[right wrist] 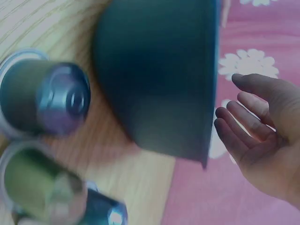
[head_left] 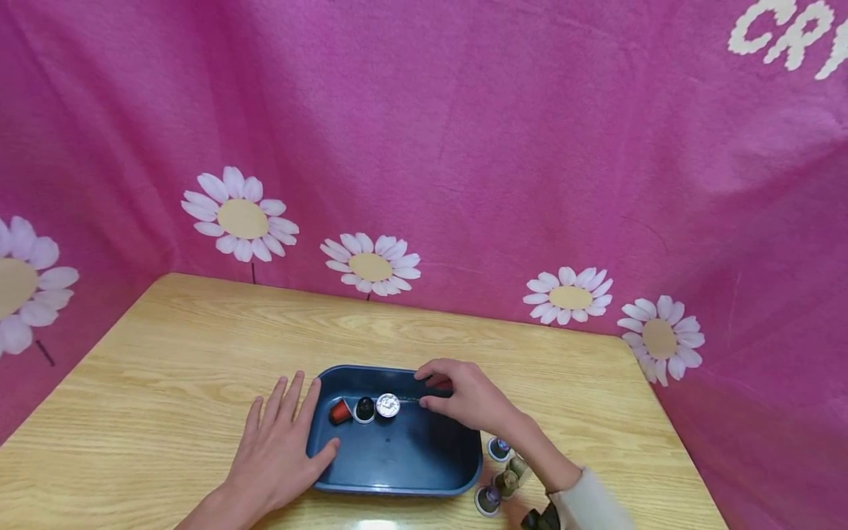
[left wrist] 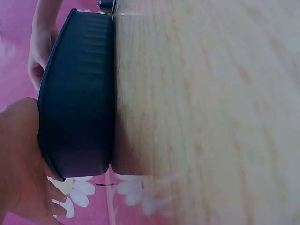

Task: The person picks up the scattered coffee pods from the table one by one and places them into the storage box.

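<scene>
A dark blue tray [head_left: 391, 471] holds three coffee capsules near its back left: a red capsule [head_left: 340, 412] on its side, a black capsule [head_left: 364, 409], and a capsule with its silver lid [head_left: 388, 405] facing up. My left hand [head_left: 281, 442] touches the tray's left rim, its fingers straight and spread. Over the back right of the tray is my right hand [head_left: 473, 397], fingers loosely curved and apart from the thumb. Nothing lies between them, as the right wrist view also shows for the right hand [right wrist: 262, 131].
Outside the tray's right side stand several more capsules, among them a purple-topped capsule [head_left: 488, 500] and a gold-green capsule [head_left: 506, 482]. All rest on a light wooden table [head_left: 218, 338]. A pink cloth with printed daisies [head_left: 464, 184] hangs behind.
</scene>
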